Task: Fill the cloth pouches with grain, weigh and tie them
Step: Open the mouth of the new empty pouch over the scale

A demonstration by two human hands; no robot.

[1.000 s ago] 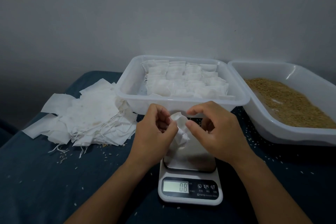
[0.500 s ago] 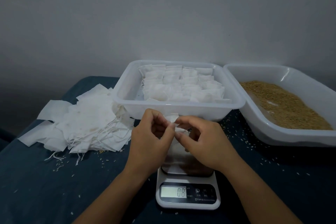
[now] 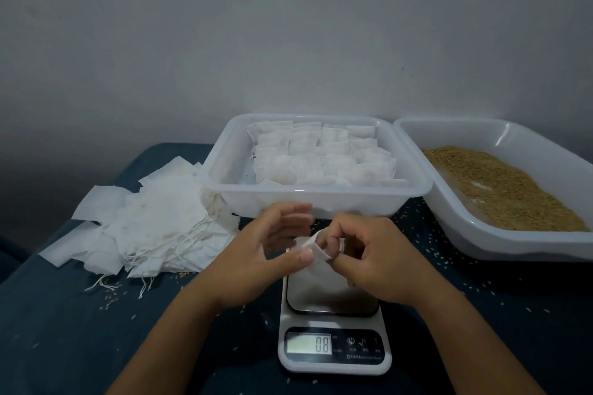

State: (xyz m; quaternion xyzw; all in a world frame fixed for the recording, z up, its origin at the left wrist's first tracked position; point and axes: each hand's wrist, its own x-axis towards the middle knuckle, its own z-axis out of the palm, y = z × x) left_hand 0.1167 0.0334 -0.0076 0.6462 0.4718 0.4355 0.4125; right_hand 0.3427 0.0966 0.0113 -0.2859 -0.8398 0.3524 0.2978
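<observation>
Head view, centre of frame: both hands work one small white pouch (image 3: 316,245) above the scale (image 3: 333,324). The right hand (image 3: 369,258) has fingers curled into the pouch mouth, spreading it; the left hand (image 3: 266,253) pinches the near edge with its thumb, other fingers loosely extended. The pouch looks limp, likely unfilled. The display reads 0.8, so a stale reading could skew the next weighing if it isn't zeroed. Thin cloth could slip from that light pinch. Room is tight: the tub of filled pouches (image 3: 321,202) sits just behind the knuckles, the grain tray (image 3: 481,234) at right with its rim close by. Stray grains dot the cloth. Empty pouches (image 3: 154,224) pile at left with loose strings that could snag.
</observation>
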